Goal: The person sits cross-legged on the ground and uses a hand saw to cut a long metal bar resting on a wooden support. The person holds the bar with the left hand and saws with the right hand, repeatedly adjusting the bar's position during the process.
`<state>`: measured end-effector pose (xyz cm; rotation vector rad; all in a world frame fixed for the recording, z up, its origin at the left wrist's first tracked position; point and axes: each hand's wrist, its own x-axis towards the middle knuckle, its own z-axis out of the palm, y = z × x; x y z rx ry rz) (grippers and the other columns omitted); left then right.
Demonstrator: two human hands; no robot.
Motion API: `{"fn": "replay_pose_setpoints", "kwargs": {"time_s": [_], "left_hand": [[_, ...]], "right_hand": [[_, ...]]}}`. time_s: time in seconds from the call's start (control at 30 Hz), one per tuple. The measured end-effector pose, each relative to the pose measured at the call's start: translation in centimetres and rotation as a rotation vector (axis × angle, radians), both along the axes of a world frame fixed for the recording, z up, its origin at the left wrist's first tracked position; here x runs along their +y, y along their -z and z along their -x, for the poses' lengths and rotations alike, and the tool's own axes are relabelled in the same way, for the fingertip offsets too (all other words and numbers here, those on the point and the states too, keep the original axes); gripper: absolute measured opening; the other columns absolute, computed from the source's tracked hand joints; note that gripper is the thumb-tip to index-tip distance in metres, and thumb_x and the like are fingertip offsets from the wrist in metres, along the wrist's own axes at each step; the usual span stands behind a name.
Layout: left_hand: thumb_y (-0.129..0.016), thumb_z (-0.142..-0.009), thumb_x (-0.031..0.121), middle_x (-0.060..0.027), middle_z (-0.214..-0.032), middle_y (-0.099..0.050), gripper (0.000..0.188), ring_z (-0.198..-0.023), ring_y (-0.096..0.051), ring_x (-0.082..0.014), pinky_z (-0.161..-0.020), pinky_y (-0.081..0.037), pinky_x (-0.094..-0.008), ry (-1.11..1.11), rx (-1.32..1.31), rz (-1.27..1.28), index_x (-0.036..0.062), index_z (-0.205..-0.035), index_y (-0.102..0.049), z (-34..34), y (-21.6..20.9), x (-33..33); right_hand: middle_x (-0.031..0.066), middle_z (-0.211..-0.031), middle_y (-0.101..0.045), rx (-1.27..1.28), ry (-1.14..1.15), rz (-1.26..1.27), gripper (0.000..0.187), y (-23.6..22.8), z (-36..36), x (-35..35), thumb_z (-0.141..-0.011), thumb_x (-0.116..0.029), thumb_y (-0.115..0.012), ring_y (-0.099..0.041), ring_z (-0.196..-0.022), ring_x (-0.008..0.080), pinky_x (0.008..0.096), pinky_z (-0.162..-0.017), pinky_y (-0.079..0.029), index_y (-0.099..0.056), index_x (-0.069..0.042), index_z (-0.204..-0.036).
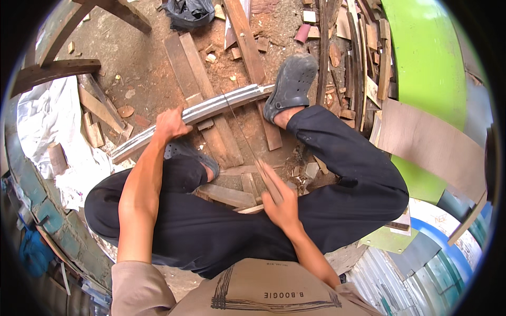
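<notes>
A long, slightly curved wooden strip with white stripes (209, 106) lies slantwise across other boards, in front of my legs. My left hand (172, 125) is closed over it, left of its middle. Closed round the wooden handle of a thin-bladed handsaw (271, 184), my right hand (283, 206) is between my knees. The narrow blade runs up and away to the strip and crosses it right of its middle. A grey clog (293, 84) on my right foot rests at the strip's right end. My left clog (191, 154) is partly hidden below the strip.
Loose boards (196, 63) and offcuts litter the dirt floor. Curved wooden pieces (58, 67) stand at the far left, above a white cloth (50, 121). Several long slats (358, 68) are heaped at the right by a green panel (421, 58). A black plastic bag (188, 11) lies at the far edge.
</notes>
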<state>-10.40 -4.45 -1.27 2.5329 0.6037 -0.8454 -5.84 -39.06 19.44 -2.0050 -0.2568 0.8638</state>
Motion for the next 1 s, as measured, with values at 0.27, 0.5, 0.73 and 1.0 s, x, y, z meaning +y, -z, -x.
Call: {"fn": "replay_pose_setpoints", "kwargs": {"time_s": [0.27,0.5,0.73,1.0], "left_hand": [[-0.076,-0.067,0.040,-0.0279,-0.096,-0.073,0.060,-0.097,-0.071,-0.0440,-0.089,-0.056,-0.0497,0.028,0.051,0.019,-0.0014,-0.110,-0.066,1.1,0.2,-1.1],[-0.076,-0.068,0.040,-0.0271,-0.095,-0.074,0.059,-0.096,-0.072,-0.0433,-0.087,-0.056,-0.0498,0.029,0.005,0.028,-0.0007,-0.110,-0.067,-1.1,0.2,-1.3],[-0.077,-0.068,0.040,-0.0272,-0.096,-0.074,0.059,-0.097,-0.072,-0.0434,-0.087,-0.056,-0.0497,0.027,0.013,0.003,-0.0011,-0.110,-0.067,-0.6,0.1,-0.4],[-0.078,-0.068,0.042,-0.0263,-0.100,-0.074,0.065,-0.099,-0.071,-0.0423,-0.091,-0.056,-0.0491,0.010,0.051,0.006,0.0011,-0.117,-0.067,-0.3,-0.1,-0.2]], "right_hand": [[0.0203,-0.136,-0.067,-0.010,0.069,0.011,0.066,4.9,-1.9,4.0,-0.079,0.009,-0.052,-0.062,-0.130,0.0320,0.0362,-0.106,-0.048,-0.056,0.003,-0.144],[0.0206,-0.140,-0.064,0.060,0.076,0.004,0.063,6.1,-3.4,4.9,-0.080,0.011,-0.054,-0.057,-0.136,0.0290,0.0343,-0.111,-0.043,-0.053,0.008,-0.144],[0.0245,-0.137,-0.063,-0.178,-0.037,-0.035,0.064,1.6,1.1,-1.6,-0.083,0.003,-0.059,-0.064,-0.126,0.0342,0.0360,-0.099,-0.052,-0.056,-0.006,-0.146],[0.0189,-0.139,-0.066,0.022,0.055,0.030,0.060,-1.6,1.9,-2.8,-0.082,0.009,-0.054,-0.061,-0.133,0.0276,0.0343,-0.111,-0.044,-0.057,0.005,-0.142]]}}
